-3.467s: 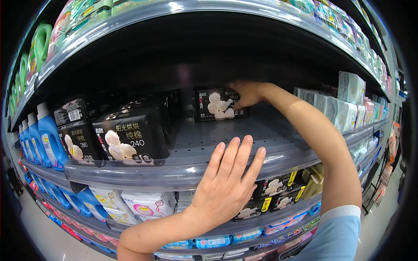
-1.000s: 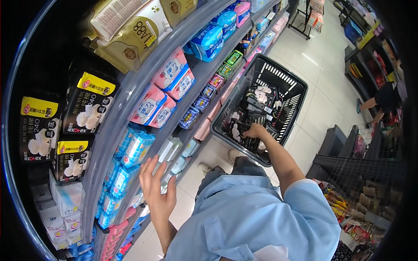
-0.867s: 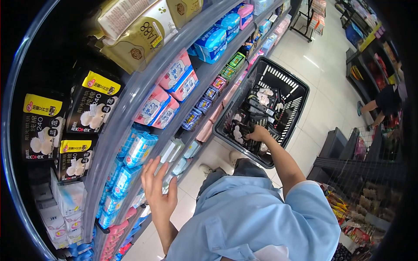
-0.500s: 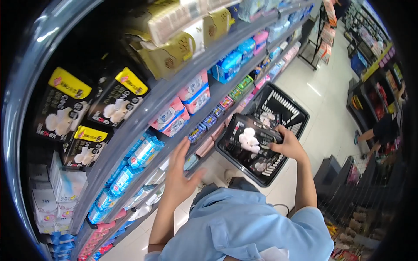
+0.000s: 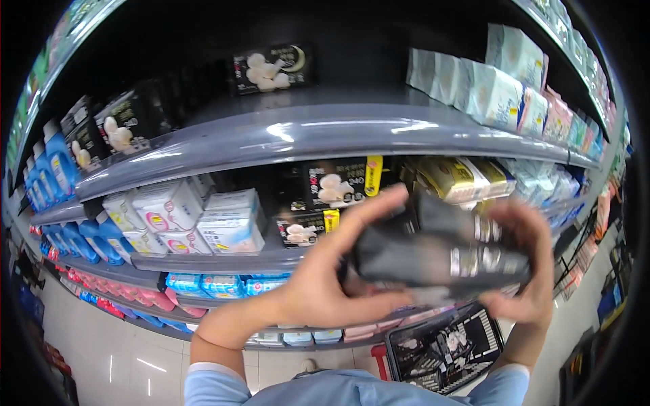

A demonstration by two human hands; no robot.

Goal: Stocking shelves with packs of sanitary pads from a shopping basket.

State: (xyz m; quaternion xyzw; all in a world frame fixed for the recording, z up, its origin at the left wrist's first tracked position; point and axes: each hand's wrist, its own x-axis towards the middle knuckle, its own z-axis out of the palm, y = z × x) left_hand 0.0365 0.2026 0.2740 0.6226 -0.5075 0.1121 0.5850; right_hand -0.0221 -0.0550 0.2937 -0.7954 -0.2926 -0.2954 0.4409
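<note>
Between my left hand (image 5: 325,277) and my right hand (image 5: 535,260) is a bulky black pack (image 5: 420,254) with pale print, smeared by motion. Fingers of both hands wrap its sides; I cannot tell whether it is one pack or two pressed together. Directly behind it on the middle shelf stand similar black packs (image 5: 332,186) with white cotton-like pictures and yellow corners. Below my right forearm, a black shopping basket (image 5: 391,355) holds several dark packs.
A grey shelf edge (image 5: 284,135) curves across in front of me. Above it stand a black pack (image 5: 271,69) and pale green packs (image 5: 494,95). White boxes (image 5: 169,206) and blue bottles (image 5: 59,166) are at the left, gold packs (image 5: 460,179) at the right.
My view has swung to face the shelf, and the basket now appears lower. My left hand, open and free before, has joined my right hand around a black pack, raised in front of the shelves.
</note>
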